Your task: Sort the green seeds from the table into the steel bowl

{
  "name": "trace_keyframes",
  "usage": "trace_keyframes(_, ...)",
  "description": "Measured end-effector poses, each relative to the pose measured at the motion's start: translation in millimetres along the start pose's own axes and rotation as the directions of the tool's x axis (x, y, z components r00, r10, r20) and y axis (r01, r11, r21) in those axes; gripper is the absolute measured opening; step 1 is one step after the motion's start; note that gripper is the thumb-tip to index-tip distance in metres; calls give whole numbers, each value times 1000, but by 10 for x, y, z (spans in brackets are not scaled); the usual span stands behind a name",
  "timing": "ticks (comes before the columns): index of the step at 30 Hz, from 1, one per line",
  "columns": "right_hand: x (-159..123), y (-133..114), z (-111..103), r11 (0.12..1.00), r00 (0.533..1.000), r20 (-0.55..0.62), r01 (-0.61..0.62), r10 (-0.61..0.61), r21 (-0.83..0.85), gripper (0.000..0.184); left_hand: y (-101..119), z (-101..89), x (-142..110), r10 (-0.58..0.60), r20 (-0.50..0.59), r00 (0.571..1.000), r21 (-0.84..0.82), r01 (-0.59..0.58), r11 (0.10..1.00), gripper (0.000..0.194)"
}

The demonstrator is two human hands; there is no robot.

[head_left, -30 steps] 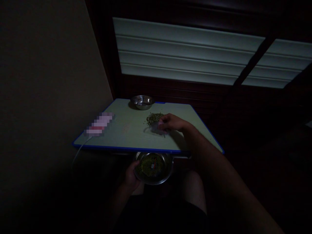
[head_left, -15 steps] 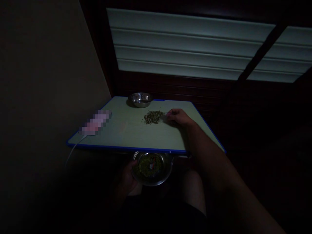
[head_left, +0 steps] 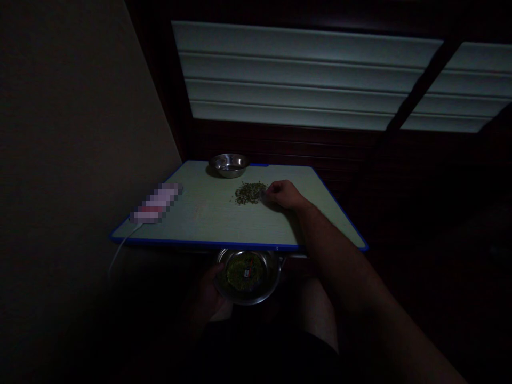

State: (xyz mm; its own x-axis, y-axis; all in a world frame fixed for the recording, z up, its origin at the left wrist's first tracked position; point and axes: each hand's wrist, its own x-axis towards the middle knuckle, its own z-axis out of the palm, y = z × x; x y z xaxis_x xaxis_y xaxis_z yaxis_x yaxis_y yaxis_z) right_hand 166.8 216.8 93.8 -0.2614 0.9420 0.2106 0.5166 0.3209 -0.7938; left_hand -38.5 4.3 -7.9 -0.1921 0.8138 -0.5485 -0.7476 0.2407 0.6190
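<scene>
My left hand (head_left: 210,290) grips the left rim of a shiny metal bowl (head_left: 267,292), held just below the table's front edge, over my lap. Greenish grains (head_left: 236,274) cover its bottom, with a small red and white patch among them. On the pale tabletop (head_left: 192,213) lies a loose heap of small dark grains (head_left: 248,193). My right hand (head_left: 282,194) is at the heap's right edge, fingers pinched on a small translucent piece (head_left: 263,195) that touches the grains. Its exact kind is too dim to make out.
A second metal bowl (head_left: 229,166) stands at the table's back edge. On the left lies a blurred-out pinkish object (head_left: 156,202) with a white cable (head_left: 120,248) hanging over the edge. A wall (head_left: 88,106) rises at left, a dark slatted frame (head_left: 280,125) behind.
My right hand has moved slightly left, closer into the right side of the grain heap. The left hand and its bowl stay nearly where they were; the view has shifted a little.
</scene>
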Motion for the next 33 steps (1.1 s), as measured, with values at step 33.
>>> trace_keyframes(33, -165, -155, -143, 958, 934, 347, -173, 85, 231, 21, -50, -128, 77, -18, 70, 997, -11, 19, 1000, 21)
